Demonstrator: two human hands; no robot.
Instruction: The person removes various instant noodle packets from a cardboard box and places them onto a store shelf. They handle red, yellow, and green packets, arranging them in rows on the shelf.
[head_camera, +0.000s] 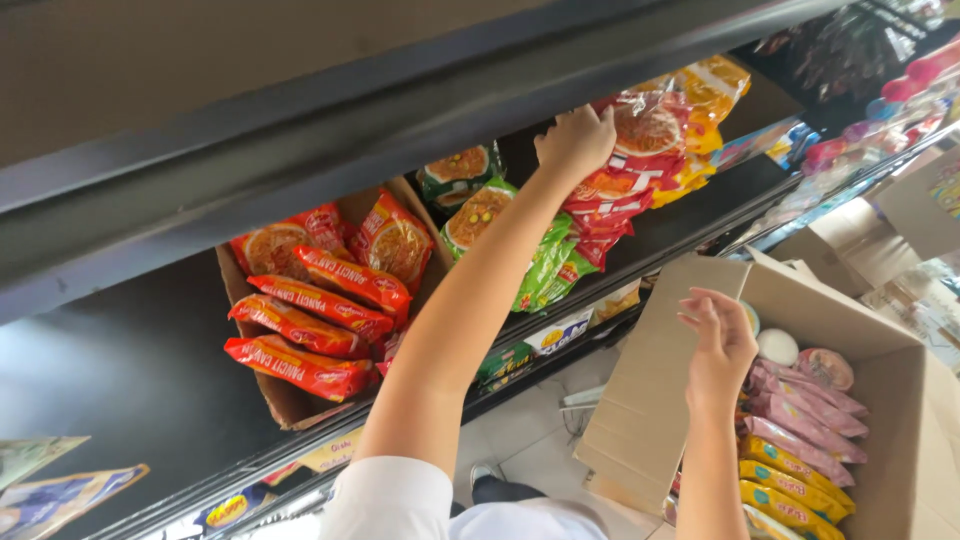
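Shelf: long black metal store shelf (150, 380), running from lower left to upper right.
Carton: open brown cardboard carton (650, 400), below the shelf's front edge, with pink, yellow and round packets stacked inside.
Tray: shallow brown cardboard tray (285, 400) lying on the shelf, filled with orange-red noodle packets (300, 325).
Green packets: green plastic noodle packets (545, 265) on the shelf, just right of the tray.
Red stack: red plastic noodle packets (625, 190), standing on the shelf beside the green ones.
Left hand: left hand (575, 140) reaching deep onto the shelf, fingers curled over the top of the red stack.
Right hand: right hand (720, 350) open, holding nothing, fingers spread, resting against the carton's near flap below the shelf.
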